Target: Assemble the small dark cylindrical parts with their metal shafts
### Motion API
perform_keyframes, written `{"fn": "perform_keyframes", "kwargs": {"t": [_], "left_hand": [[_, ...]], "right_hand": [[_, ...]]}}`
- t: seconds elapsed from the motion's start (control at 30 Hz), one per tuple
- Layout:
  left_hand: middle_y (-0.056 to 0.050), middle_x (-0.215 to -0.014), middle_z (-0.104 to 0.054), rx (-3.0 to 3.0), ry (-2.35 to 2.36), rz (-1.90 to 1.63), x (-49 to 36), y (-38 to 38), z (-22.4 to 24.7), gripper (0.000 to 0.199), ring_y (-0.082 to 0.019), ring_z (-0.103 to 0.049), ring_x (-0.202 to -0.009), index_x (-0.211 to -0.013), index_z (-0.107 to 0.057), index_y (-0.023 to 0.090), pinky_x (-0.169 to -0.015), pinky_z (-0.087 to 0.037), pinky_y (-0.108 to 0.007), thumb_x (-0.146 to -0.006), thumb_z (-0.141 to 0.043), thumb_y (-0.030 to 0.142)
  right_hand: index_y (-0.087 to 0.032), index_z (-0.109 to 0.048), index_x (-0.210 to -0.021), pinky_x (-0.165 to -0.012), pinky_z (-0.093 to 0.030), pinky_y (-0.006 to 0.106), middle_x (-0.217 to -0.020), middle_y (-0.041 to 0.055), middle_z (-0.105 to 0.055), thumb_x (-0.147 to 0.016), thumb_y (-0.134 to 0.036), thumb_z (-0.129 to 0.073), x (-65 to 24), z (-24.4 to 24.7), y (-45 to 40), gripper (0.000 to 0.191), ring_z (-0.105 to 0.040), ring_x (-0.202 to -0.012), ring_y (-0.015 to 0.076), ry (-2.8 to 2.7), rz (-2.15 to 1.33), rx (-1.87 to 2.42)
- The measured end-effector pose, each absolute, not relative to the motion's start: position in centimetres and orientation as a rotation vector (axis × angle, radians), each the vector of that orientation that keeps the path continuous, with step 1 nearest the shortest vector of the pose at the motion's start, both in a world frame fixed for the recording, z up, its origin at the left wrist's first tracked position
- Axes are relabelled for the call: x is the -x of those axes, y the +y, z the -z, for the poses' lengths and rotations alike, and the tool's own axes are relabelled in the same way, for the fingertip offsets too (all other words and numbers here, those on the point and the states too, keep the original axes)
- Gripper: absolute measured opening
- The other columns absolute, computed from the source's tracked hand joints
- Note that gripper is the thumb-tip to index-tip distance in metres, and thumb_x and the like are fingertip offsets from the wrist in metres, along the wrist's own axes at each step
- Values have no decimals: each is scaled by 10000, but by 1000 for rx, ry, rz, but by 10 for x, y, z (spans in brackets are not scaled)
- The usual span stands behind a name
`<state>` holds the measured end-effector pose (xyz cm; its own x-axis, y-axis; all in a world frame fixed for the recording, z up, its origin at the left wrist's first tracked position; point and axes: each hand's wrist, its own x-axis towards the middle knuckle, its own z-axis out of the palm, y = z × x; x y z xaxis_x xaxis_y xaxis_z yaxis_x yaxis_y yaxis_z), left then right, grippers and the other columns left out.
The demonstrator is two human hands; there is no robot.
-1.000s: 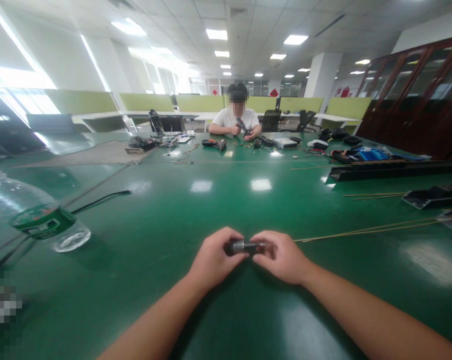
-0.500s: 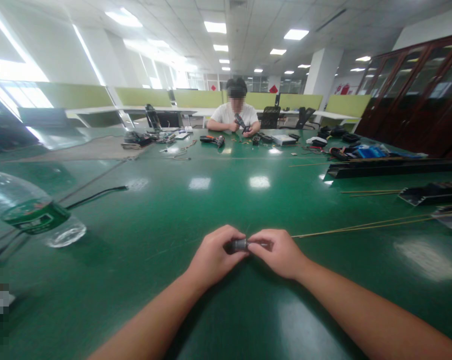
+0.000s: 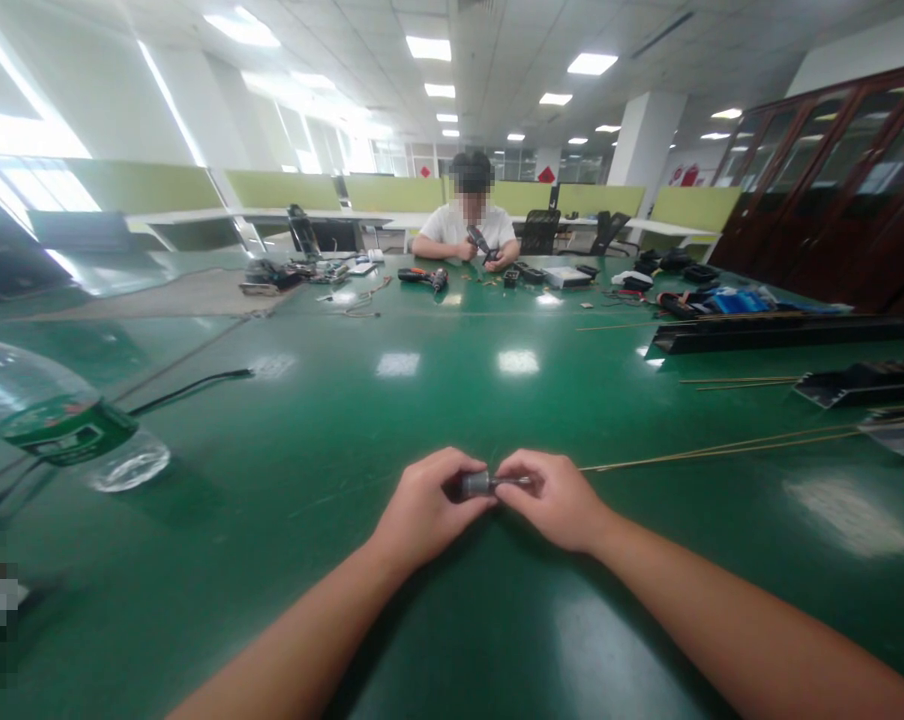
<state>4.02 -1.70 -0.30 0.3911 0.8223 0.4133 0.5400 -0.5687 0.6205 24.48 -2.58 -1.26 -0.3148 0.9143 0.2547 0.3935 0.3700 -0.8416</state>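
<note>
Green tabletop point(image 3: 452, 400) before me, glossy. Clear bottle point(image 3: 69, 420) and black cable point(image 3: 193, 390) at my left; thin rods point(image 3: 722, 450) and black channel point(image 3: 767, 337) at my right; power drill point(image 3: 423, 279) toward the far edge.

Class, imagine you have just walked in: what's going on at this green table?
A person's left hand grips a small grey cylinder, while the right hand pinches the thin metal part at its right end. Both hands are close together above the green table. Across the table, another person holds a dark tool. A plastic bottle is at the left, and long black bars are at the right.
</note>
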Motion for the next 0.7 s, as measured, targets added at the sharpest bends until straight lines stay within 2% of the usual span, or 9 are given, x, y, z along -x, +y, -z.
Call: {"fn": "perform_keyframes", "kwargs": {"t": [0.53,0.7], "left_hand": [[7,-867,-686,-2227,1221,-1034,-39,-16,4,217,-146,-623,-790,-915,-684,222,-717,-475,-260,-736,-784,292],[9,-877,-687,-2221,1220,-1058,-38,-16,4,207,-140,-624,-796,-916,-682,224,-717,-477,-251,-738,-779,271]], "right_hand": [[-182,-661,-918,-683,-505,255,-846,27,-703,-840,-251,-617,-246,21,-23,114,-653,-734,159,-1798,-952,1140],[-183,-659,-933,-646,-492,251,-854,31,-703,-798,-247,-665,-247,20,-23,149,-640,-711,158,-1776,-966,1125]]}}
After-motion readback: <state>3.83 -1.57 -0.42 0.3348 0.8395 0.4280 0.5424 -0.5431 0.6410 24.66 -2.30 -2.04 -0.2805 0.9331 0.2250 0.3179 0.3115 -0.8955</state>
